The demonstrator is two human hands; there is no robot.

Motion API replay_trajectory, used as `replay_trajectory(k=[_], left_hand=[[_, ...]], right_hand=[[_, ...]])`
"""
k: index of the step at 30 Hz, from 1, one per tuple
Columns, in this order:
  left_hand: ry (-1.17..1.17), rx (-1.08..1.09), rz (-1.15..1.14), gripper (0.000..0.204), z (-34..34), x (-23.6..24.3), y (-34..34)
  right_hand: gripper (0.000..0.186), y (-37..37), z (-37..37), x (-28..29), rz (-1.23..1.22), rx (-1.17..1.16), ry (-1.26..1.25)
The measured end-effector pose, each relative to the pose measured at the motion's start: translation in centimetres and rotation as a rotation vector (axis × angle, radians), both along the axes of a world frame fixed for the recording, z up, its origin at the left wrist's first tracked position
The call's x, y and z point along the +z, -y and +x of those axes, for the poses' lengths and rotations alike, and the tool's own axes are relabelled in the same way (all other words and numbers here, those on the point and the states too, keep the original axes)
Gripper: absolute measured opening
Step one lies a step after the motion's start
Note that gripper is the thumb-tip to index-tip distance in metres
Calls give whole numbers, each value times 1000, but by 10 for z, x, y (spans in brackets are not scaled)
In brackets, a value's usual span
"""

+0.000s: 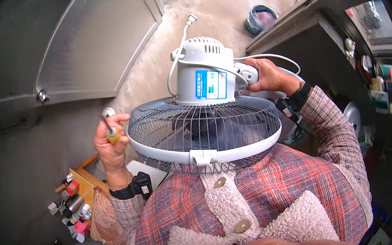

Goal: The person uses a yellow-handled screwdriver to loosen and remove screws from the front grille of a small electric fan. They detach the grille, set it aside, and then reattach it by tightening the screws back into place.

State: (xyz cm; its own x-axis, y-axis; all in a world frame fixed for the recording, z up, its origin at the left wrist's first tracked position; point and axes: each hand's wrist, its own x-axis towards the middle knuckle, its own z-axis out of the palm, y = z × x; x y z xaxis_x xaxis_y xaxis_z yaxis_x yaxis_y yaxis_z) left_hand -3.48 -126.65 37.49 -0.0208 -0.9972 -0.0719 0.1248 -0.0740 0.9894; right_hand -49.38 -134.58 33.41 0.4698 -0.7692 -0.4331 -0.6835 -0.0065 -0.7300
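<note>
An electric fan head (185,85) lies against my chest, its grey wire cage (157,122) facing me and its white motor housing away from me. My right hand (271,76) is wrapped round the white neck joint (247,73) at the housing's right side. A white power cord (174,66) loops over the housing, with its plug (191,19) sticking out beyond. Left of the cage, my left hand (110,150) holds a screwdriver (113,134) by its yellow handle. A small round white part (108,112) shows at those fingertips; whether it is held I cannot tell.
A pale door (98,41) with a round knob (42,97) stands at the far left. A dark bucket (255,23) sits on the floor ahead. Several small bottles and boxes crowd a wooden tabletop (85,177) at lower left. Dark furniture (309,45) lines the right.
</note>
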Motion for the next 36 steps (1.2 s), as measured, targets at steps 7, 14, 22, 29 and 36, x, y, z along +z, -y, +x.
replay_trajectory(k=[7, 14, 22, 29, 36], left_hand=[[-262, 492, 588, 27, 17, -151, 109], [-273, 314, 464, 38, 56, -229, 337], [-649, 56, 384, 39, -101, -205, 559], [-540, -10, 381, 41, -121, -254, 742], [-412, -91, 170, 41, -126, -216, 928]], right_hand=[[59, 148, 4, -36, -80, -38, 62], [56, 324, 36, -71, -68, -205, 13], [51, 432, -79, -87, -304, -411, 15], [43, 548, -98, -110, -373, -588, -13], [49, 679, -104, -80, -490, -730, 9]])
